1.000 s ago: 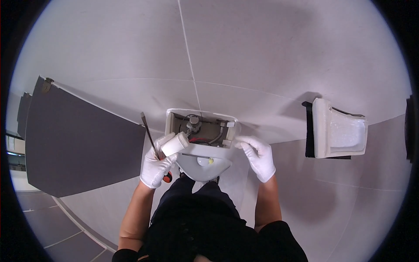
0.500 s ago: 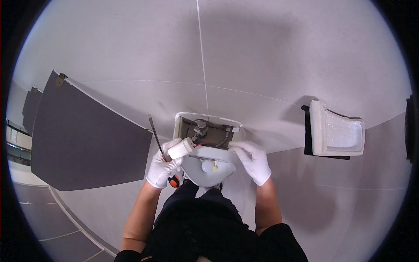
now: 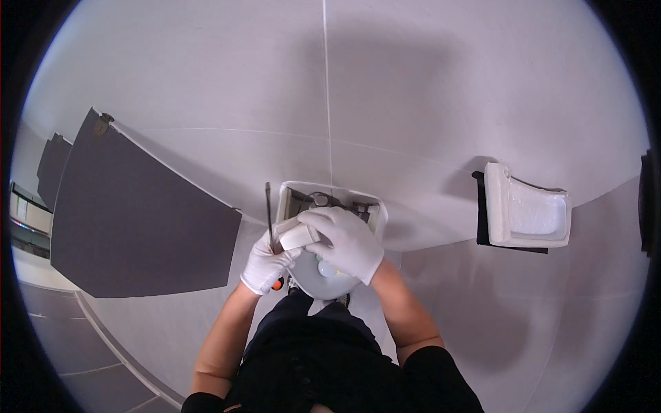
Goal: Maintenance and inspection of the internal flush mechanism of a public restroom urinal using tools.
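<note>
Both my hands wear white gloves. My left hand [image 3: 264, 264] is closed round a screwdriver [image 3: 269, 206], its flat metal shaft pointing up and its orange-and-black end showing below the glove. The same hand holds a small white box-shaped part [image 3: 299, 237]. Over the far and right side of that part, my right hand [image 3: 344, 237] has its fingers curled, gripping it. Directly below is a white wall urinal [image 3: 323, 286] with a round white ball in its bowl. Its top compartment [image 3: 284, 199] lies open, with metal fittings and hoses partly hidden behind my right hand.
A dark grey partition panel [image 3: 144, 213] juts from the wall at my left. To the right, a white ceramic cover-like piece [image 3: 527, 210] rests on a black support [image 3: 482, 206] by the wall. My shoes and legs are under the urinal's front.
My right hand has moved left from the urinal's right side onto the white part. My left hand has shifted slightly right, and the screwdriver shaft now stands more upright.
</note>
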{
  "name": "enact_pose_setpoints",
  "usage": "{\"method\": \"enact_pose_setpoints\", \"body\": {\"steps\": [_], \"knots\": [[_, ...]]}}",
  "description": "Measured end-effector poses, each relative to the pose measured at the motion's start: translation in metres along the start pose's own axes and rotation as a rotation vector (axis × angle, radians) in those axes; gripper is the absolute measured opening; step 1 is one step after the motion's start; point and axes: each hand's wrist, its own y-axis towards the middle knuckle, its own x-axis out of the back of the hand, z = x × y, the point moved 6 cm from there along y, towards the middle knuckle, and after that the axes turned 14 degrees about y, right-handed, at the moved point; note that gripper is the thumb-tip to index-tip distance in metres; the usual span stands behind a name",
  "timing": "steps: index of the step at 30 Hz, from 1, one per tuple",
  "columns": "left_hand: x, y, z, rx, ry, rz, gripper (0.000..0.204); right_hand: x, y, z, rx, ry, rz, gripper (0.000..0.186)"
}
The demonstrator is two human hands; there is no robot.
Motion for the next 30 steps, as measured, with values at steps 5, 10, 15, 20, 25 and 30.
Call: {"method": "enact_pose_setpoints", "body": {"steps": [5,10,15,20,25,30], "knots": [[-0.004,0.008,-0.010,-0.089,0.031,-0.055,0.054,0.006,0.001,-0.006,-0.045,-0.084,-0.027,0.039],[0.014,0.000,-0.013,-0.077,0.072,-0.154,0.048,0.044,-0.004,-0.022,-0.141,-0.295,-0.141,0.037],[0.042,-0.021,0.004,-0.017,0.080,-0.187,0.038,0.041,-0.002,-0.031,-0.243,-0.423,0.001,0.033],[0.060,-0.042,0.026,0.063,0.150,-0.282,0.026,0.026,0.007,-0.039,-0.156,-0.737,0.250,0.025],[0.080,-0.060,0.045,0.123,0.154,-0.337,0.022,0.016,0.002,-0.067,-0.124,-0.740,0.335,0.017],[0.088,-0.074,0.050,0.167,0.125,-0.380,0.021,0.000,-0.001,-0.085,-0.114,-0.690,0.492,0.011]]}}
